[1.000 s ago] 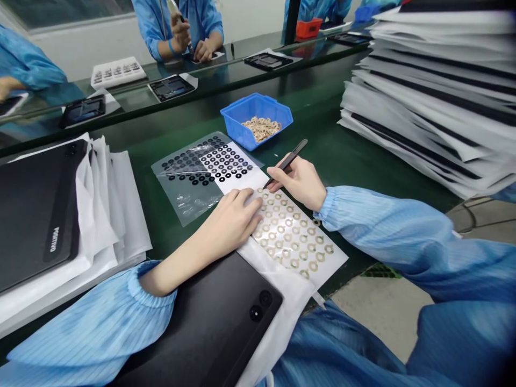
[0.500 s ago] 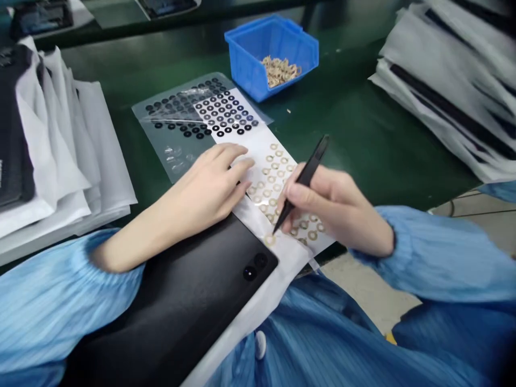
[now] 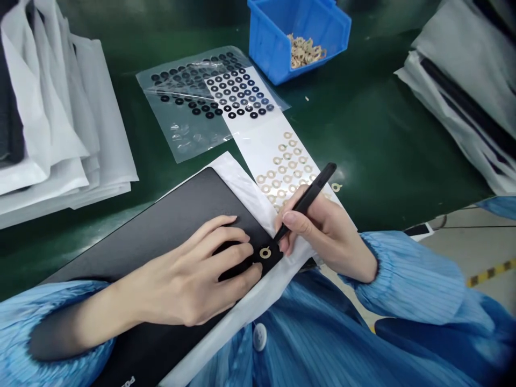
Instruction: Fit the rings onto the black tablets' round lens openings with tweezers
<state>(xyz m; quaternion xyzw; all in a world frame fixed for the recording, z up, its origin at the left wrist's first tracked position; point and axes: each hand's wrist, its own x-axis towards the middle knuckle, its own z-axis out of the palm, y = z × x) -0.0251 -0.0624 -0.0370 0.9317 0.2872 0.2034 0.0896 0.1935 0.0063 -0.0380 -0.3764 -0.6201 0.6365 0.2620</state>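
A black tablet (image 3: 181, 207) lies back side up on a white sleeve (image 3: 237, 180). My left hand (image 3: 193, 279) rests flat on its corner, fingers apart and fingertips around the camera area. One tan ring sticker (image 3: 261, 253) sits on that corner, close to the fingertips. Black tweezers (image 3: 310, 198) are pinched in my right hand (image 3: 322, 223). Their tips point down at the tablet's edge, just beside the ring; whether they touch it I cannot tell. Under and past my right hand runs a white backing sheet (image 3: 258, 137) bearing several rows of tan rings.
A blue bin (image 3: 268, 51) with loose tan rings stands at the back. Clear film (image 3: 189, 140) with black rings lies left of it. Stacks of white sleeves (image 3: 108, 107) flank both sides, the right sleeves (image 3: 443, 88) holding dark panels. One loose ring (image 3: 334, 187) lies beside the sheet.
My left hand has moved from the backing sheet down onto the tablet's corner. The tweezers have gone from the sheet side to the tablet, and a tan ring now shows there. The view has shifted.
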